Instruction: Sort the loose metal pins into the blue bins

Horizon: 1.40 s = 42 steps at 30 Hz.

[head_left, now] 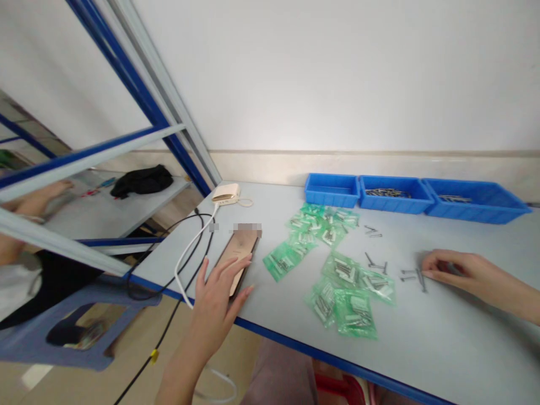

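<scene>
My left hand (pixel 215 306) lies with fingers spread on a gold-backed phone (pixel 240 247) near the table's front left edge. Its thumb is apart from the fingers, beside the phone. At the right, my right hand (pixel 451 267) is closed in a pinch, with a grey screw (pixel 421 279) at its fingertips. Two loose screws (pixel 408 275) lie just left of that hand, and more screws (pixel 377 264) are scattered farther left. Between my hands are several green plastic bags (pixel 355 314) containing screws and white pieces.
Along the wall stand three blue bins (pixel 333 190); the middle and right ones contain metal parts. A cream-coloured device (pixel 226 193) with a white cable (pixel 184 259) sits at the back left, near a black cable (pixel 166 228). Beyond the frame, another person sits at an adjoining table.
</scene>
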{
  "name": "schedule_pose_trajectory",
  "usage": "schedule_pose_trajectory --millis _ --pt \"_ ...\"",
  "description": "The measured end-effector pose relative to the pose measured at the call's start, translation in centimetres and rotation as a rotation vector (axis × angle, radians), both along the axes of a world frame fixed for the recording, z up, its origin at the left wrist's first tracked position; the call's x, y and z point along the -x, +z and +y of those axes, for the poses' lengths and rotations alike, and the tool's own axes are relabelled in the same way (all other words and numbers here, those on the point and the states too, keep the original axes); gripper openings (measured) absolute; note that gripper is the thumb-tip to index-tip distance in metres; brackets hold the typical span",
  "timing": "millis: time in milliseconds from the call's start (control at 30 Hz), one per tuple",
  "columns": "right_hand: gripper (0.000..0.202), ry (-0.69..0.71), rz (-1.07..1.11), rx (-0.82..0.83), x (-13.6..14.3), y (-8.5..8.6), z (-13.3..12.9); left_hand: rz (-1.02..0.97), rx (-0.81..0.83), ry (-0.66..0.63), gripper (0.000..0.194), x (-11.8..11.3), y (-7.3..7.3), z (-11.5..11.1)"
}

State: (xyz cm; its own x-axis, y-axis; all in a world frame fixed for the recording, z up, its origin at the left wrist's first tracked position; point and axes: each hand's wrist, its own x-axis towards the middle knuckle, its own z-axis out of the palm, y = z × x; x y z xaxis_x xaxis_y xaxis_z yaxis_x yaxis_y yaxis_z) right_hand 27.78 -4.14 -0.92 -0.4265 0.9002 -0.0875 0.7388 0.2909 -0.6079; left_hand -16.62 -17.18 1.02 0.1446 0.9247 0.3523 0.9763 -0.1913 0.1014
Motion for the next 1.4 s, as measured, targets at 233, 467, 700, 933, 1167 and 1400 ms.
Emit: schedule_pose_trajectory --millis 233,467,700,933,1167,1400 --pt "0.036 0.241 0.129 0.138 0.8 2.2 -0.3 -0.019 -0.036 -0.334 0.030 -6.8 3.2 3.9" --pt "0.033 0.221 0.108 0.061 0.9 1.1 0.1 -0.068 0.057 -0.774 0.024 -17.3 4.4 10.4" --pt "0.036 0.084 0.136 -0.105 1.1 0.7 0.3 -0.079 0.040 -0.835 0.021 -23.0 1.3 15.1" --pt "0.043 -0.093 0.202 -0.109 1.6 0.0 0.7 -0.079 -0.059 -0.771 0.031 -22.7 -0.3 14.7" --pt "0.039 -0.148 0.315 -0.028 2.2 -0.7 0.8 0.100 -0.224 -0.771 0.035 -22.0 1.2 14.0" --pt "0.044 -0.198 0.565 0.111 2.7 -0.5 0.8 0.184 -0.244 -0.829 0.026 -21.9 0.9 13.8"
